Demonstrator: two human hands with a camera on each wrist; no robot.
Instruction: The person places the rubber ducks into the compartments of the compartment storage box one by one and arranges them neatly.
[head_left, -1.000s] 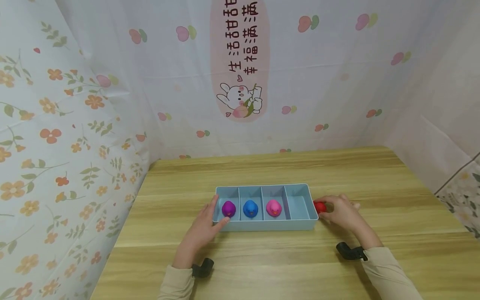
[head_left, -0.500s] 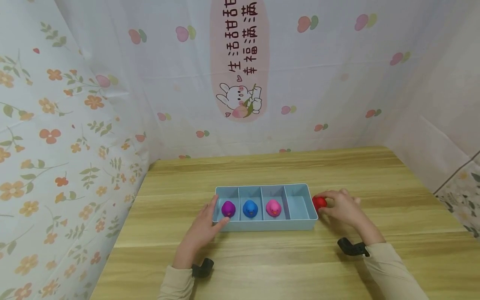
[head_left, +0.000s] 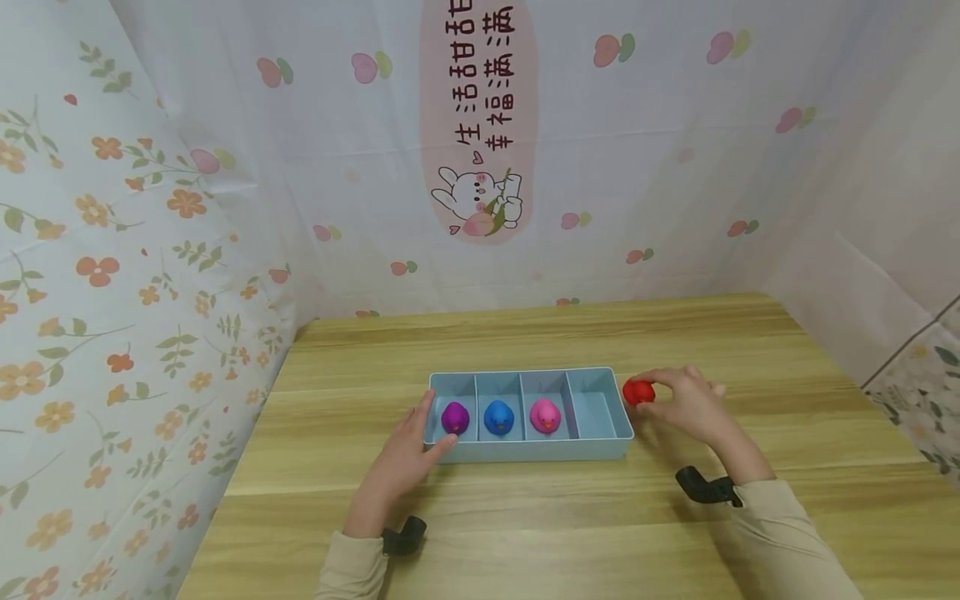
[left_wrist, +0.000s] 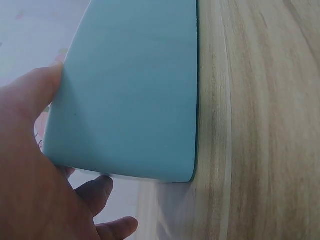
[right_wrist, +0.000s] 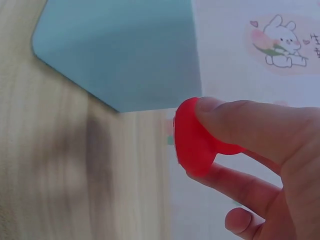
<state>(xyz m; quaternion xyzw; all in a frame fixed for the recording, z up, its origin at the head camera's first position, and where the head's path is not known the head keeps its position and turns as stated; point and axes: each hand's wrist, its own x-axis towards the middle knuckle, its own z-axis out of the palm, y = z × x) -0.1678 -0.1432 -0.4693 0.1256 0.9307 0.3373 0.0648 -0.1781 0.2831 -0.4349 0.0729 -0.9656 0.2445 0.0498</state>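
A light-blue divided box stands on the table, its four-sided compartments in one row. From left to right it holds a purple toy duck, a blue toy duck and a pink toy duck; the rightmost compartment is bare. My left hand grips the box's left front corner, thumb at the front rim and fingers along the end wall. With thumb and fingers, my right hand pinches a red toy duck just outside the right end wall. The duck is raised above the table.
The wooden table extends around the box. Behind it hangs a printed curtain, with a floral curtain at the left. A black wrist mount sits below each hand.
My right hand has lifted the red toy duck slightly, up beside the box's right end. My left hand keeps its grip, and the box stays in place.
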